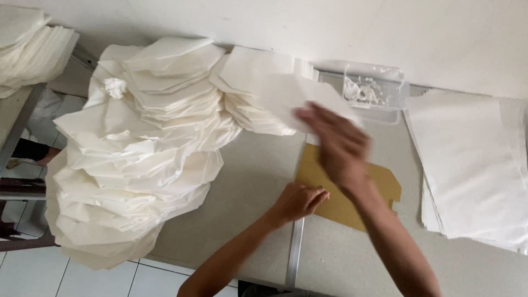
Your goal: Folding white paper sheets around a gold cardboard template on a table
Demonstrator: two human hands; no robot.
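Right hand (336, 144): ours, blurred and spread out flat above the table, fingers released; it lies against the near edge of a white sheet (286, 96), and we cannot tell whether it grips the sheet or only presses on it.
Left hand (298, 201): clenched into a loose fist, resting on the card (335, 187) at its left corner; we judge it pins the card so it will not slide.
Card: brown, flat on the table, with a notched right edge, lying partly under the right hand and across the metal strip (295, 250) that joins two table tops.
Sheet: topmost of a low pile (253, 104) near the wall, just left of the right hand, so it sits within easy reach.
Folded heap (137, 148): many white folded pieces stacked tall at the left of the table and hanging over its edge, kept well apart from the flat paper.
Flat paper (473, 165): a stack of large white sheets on the right, square to the table edge.
Tub (374, 91): clear plastic, by the wall, with something white in it that we cannot make out.
Table (258, 176): grey, bearing all of this.
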